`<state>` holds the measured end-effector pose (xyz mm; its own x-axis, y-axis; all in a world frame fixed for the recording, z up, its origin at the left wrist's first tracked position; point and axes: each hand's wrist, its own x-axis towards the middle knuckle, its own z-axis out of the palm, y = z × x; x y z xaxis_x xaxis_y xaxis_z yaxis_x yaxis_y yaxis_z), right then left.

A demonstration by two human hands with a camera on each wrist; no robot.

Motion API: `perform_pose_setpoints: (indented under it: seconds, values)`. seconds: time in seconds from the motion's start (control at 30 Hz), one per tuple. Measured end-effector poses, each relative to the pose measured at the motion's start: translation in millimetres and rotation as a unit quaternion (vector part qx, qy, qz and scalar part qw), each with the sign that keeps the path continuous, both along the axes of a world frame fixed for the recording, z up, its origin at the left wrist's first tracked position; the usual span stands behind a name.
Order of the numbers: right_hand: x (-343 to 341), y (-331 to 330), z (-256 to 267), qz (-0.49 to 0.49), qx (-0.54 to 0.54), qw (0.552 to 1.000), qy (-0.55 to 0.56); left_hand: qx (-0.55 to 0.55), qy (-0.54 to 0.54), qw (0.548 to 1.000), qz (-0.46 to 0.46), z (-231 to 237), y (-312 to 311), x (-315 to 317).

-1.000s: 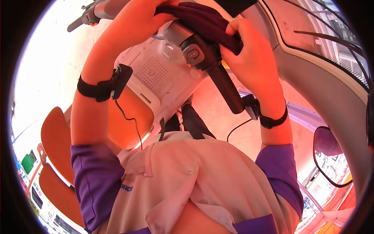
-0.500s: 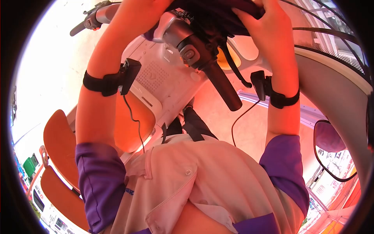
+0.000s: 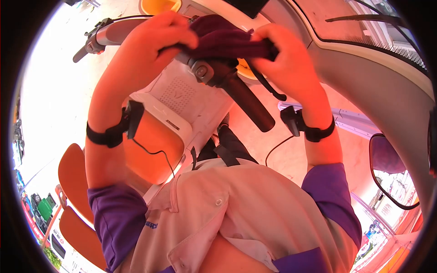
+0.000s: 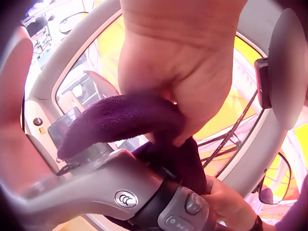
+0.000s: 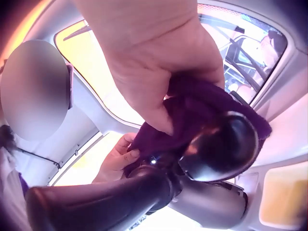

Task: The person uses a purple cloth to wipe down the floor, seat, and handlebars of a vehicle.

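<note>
A dark purple fuzzy cloth is stretched between my two hands, over the middle of the handlebar. My left hand grips its left end; in the left wrist view a thick fold of the cloth hangs out of that hand. My right hand pinches the other end between thumb and fingers, also seen in the right wrist view, where the cloth lies close behind the black lever. Below the cloth are the switch housing and the black handlebar grip.
A windscreen frame curves along the right, with a wiper beyond it. A mirror stands at the lower right. The left handlebar grip sticks out at the upper left. Orange seats and a pale floor panel lie below.
Both hands went up to the top edge of the head view with the cloth, then came back down over the handlebar. The head view has shifted too. Both hands still hold the cloth.
</note>
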<state>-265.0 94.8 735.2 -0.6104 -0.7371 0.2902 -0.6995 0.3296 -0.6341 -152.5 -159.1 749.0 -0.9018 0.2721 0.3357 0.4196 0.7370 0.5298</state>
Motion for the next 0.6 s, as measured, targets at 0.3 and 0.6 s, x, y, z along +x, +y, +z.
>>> perform_pose_setpoints:
  seconds: [0.3,0.6]
  values:
    - [-6,0,-12,-0.014,0.049,0.996,0.070,-0.001,0.068,0.997,0.027,-2,17,-2]
    - [-14,0,18,-0.156,-0.028,0.987,-0.012,0.174,0.034,0.956,0.233,33,34,9]
